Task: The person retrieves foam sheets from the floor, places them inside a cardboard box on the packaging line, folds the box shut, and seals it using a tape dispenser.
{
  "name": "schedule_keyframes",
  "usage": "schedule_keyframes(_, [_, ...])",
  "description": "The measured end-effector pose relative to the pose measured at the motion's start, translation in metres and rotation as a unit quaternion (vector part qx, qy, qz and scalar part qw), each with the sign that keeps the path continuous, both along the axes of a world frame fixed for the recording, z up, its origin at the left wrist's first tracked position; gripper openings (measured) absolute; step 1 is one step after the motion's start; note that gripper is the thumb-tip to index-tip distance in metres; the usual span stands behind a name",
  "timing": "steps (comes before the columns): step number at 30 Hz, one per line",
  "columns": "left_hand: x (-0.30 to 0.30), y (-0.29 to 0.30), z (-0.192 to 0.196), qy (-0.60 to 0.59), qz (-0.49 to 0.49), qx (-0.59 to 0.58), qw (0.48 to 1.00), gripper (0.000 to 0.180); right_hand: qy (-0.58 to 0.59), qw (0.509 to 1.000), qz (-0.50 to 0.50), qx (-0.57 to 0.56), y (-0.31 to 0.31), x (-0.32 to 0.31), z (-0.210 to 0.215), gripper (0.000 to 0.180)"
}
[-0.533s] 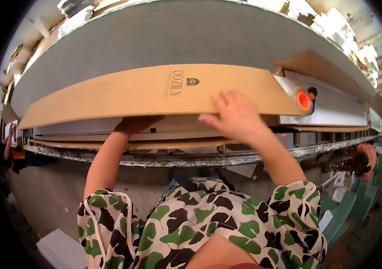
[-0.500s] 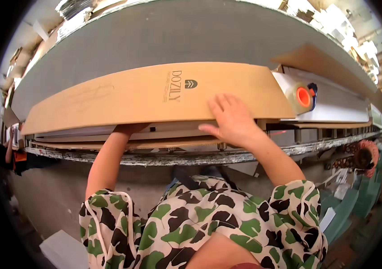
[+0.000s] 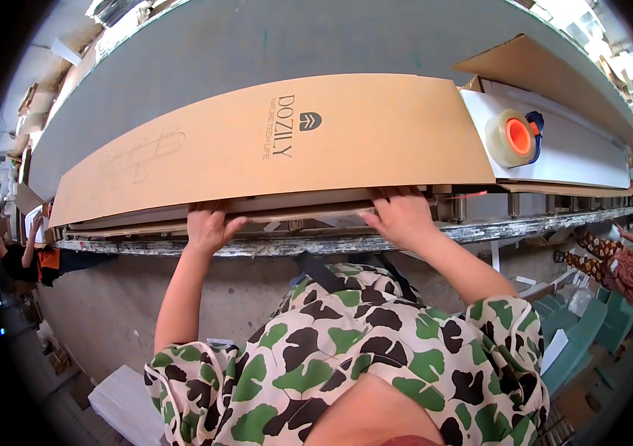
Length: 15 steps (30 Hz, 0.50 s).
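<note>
A long flat brown cardboard box lies across the workbench, printed side up. My left hand grips its near edge from below, fingers tucked under the flap. My right hand holds the same near edge further right, fingertips curled under the cardboard. Beneath the box lie more flat cardboard sheets. A roll of clear tape with an orange core rests on a white panel just right of the box.
A grey-green board runs behind the box. Another cardboard flap sticks up at the far right. People stand at the left and right edges. Teal and white panels lie on the floor at the right.
My right hand slid off the box's top down to its near edge. The box now lies closer to me, and both hands grip under its front edge.
</note>
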<state>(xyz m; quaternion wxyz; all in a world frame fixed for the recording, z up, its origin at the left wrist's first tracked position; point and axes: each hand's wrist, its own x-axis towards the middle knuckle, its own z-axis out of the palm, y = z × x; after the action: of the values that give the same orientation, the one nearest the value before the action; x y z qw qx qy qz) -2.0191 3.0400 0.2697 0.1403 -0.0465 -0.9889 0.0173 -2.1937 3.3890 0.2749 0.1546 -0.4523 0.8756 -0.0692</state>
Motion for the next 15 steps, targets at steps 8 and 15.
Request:
schedule_keyframes(8, [-0.003,-0.014,-0.022,-0.055,0.070,0.067,0.994,0.036,-0.172,0.984,-0.025,-0.034,-0.036,-0.032,0.012,0.054])
schedule_keyframes(15, [-0.054,-0.035,-0.051,-0.215,0.133,0.181,0.951,0.038,0.039,0.998,-0.040,-0.008,-0.030,-0.049,-0.045,0.051])
